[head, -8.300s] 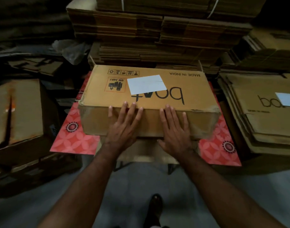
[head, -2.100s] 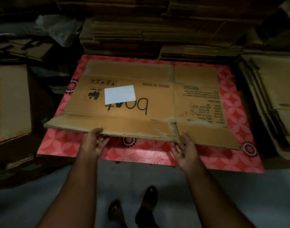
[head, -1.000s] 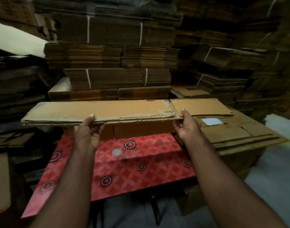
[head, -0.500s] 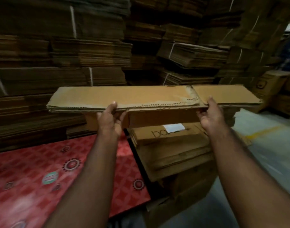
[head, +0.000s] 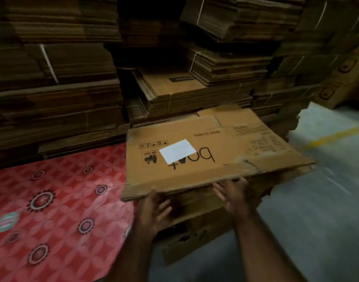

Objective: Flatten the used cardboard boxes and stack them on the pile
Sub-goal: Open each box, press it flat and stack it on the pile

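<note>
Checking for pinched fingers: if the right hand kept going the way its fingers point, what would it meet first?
Probably the near edge of the flattened box, which the right hand's fingertips already reach; just below lies the pile. Depth is unclear.

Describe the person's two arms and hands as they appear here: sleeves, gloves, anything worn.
Both forearms are bare as far up as the picture shows; no sleeve edge comes into view. The left hand and right hand wear no gloves. No watch, band or ring can be made out on either wrist or on the fingers, though the light is dim and the picture somewhat blurred.
</note>
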Tool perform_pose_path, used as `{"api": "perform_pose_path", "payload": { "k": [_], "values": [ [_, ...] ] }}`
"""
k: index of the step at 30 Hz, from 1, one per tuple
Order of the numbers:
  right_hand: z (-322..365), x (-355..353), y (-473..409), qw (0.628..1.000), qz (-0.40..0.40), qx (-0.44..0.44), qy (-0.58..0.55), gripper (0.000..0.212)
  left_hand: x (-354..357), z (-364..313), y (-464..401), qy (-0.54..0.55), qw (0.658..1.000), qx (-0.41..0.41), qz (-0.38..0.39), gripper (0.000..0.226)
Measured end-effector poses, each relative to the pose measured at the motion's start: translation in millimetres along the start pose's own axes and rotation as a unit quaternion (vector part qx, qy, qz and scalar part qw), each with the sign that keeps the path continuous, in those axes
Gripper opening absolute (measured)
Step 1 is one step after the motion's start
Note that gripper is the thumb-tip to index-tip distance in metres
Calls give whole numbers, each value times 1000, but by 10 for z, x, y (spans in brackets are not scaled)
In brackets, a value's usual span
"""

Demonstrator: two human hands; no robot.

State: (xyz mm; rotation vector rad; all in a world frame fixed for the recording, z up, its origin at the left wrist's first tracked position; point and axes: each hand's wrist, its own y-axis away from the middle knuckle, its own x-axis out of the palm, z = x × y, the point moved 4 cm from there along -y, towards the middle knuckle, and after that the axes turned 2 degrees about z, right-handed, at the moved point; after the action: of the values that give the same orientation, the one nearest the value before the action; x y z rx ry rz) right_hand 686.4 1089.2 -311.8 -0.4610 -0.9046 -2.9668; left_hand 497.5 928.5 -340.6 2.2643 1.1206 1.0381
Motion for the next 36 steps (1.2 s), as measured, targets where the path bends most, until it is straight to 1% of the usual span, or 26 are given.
{"api": "perform_pose_path", "payload": {
  "k": [2,3,4,6,7,9,11,13,15,16,18,19,21,22,23,25,26,27,28,30,31,32,34,35,36],
  "values": [
    [-50,-93,-189,998,-54,4,-10,69,-389,-166,-142,26,996,39,-82,31],
    [-63,-131,-288,997,-75,3,-16,63,-577,-247,-242,28,991,63,-116,35],
    [-71,-153,-356,996,-88,3,-16,58,-709,-317,-317,24,988,79,-129,39],
    [-70,-172,-493,995,-103,-3,6,53,-759,-411,-388,-29,989,85,-118,32],
    [-54,-179,-570,994,-105,-9,22,56,-726,-414,-422,-61,989,75,-110,32],
    [-4,-174,-711,994,-108,-15,33,62,-615,-406,-473,-103,988,67,-98,39],
    [7,-147,-808,995,-98,5,33,67,-536,-377,-529,-131,985,68,-86,42],
    [-79,-138,-908,996,-76,20,47,79,-527,-319,-630,-173,979,71,-85,44],
    [-183,-117,-912,997,-60,37,27,79,-548,-260,-710,-198,972,76,-99,49],
    [-215,-109,-900,997,-58,31,29,83,-554,-239,-736,-207,970,79,-103,51],
    [-224,-123,-912,994,-71,-8,84,102,-578,-209,-772,-227,964,84,-106,55],
    [-220,-125,-917,991,-75,-25,107,107,-597,-210,-788,-231,963,87,-104,54],
    [-213,-135,-918,986,-83,-44,138,105,-612,-237,-797,-240,963,86,-92,52],
    [-189,-146,-890,978,-98,-58,174,100,-633,-256,-813,-269,955,90,-84,50],
    [-156,-153,-846,962,-118,-80,235,94,-640,-300,-802,-323,938,98,-75,53],
    [-80,-107,-690,916,-143,-125,354,84,-659,-396,-750,-466,877,102,-56,69],
    [-70,-47,-597,901,-139,-142,386,80,-666,-443,-700,-521,846,101,-47,73],
    [-80,34,-499,889,-122,-163,409,75,-665,-485,-624,-552,827,101,-36,72],
    [-109,143,-388,876,-96,-184,436,70,-664,-540,-537,-572,813,111,-27,66],
    [-217,405,-135,841,-42,-224,491,61,-677,-644,-397,-607,781,150,-1,43],
    [-299,573,17,821,-14,-242,517,58,-733,-711,-320,-619,765,175,10,36],
    [-389,730,175,801,14,-260,539,57,-798,-766,-238,-630,750,201,18,40],
    [-603,1103,536,760,80,-304,568,55,-1045,-931,-65,-643,719,262,11,69],
    [-734,1300,727,741,114,-329,574,54,-1232,-1021,-1,-647,703,296,-1,76],
    [-878,1502,927,726,144,-344,578,53,-1448,-1135,84,-648,688,324,-22,74]
  ]
}}
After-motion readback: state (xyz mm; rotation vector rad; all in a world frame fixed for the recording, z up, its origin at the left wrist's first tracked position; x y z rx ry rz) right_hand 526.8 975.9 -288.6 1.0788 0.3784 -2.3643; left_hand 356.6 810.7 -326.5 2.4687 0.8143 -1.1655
